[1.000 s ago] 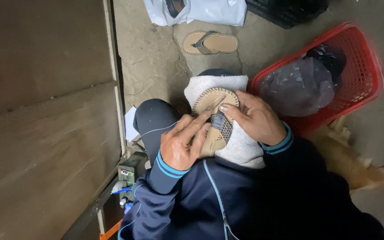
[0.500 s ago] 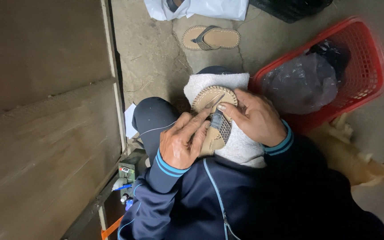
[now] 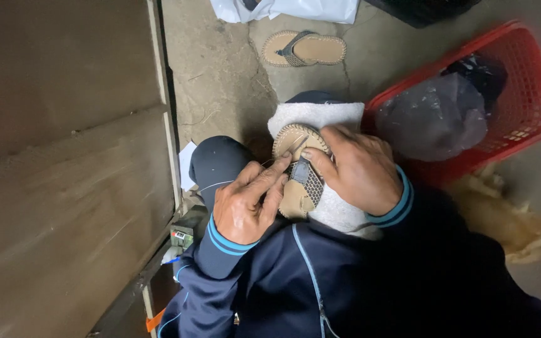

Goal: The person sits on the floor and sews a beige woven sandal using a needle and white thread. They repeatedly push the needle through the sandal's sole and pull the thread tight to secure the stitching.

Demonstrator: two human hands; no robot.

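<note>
Sandal (image 3: 300,175) rests sole-up on a folded white towel (image 3: 320,116) that pads the person's right knee, which keeps the piece steady and raised close to both hands. It is a tan, woven-edged sandal with a dark mesh strap across its middle. The left hand (image 3: 245,203) comes in from the left knee side, its fingers pressed together and pinching at the sandal's edge by the strap; a thin pale thread seems to run from that pinch back across the dark trouser leg, though it is too fine to follow. The right hand (image 3: 358,169) lies over the sandal's right side, thumb and forefinger closed on the strap, the other fingers curled to clamp the sandal against the towel. Holding from both sides like this keeps the edge taut where the fingertips meet.

On the concrete floor ahead lies 1 matching sandal (image 3: 303,49), well apart. A red basket (image 3: 536,94) with a grey plastic bag (image 3: 433,116) stands just beside the right knee.

Against the frame 0.5 s ago, both hands keep the same grip; the left fingertips have edged slightly further onto the sandal, and the view has shifted a little
</note>
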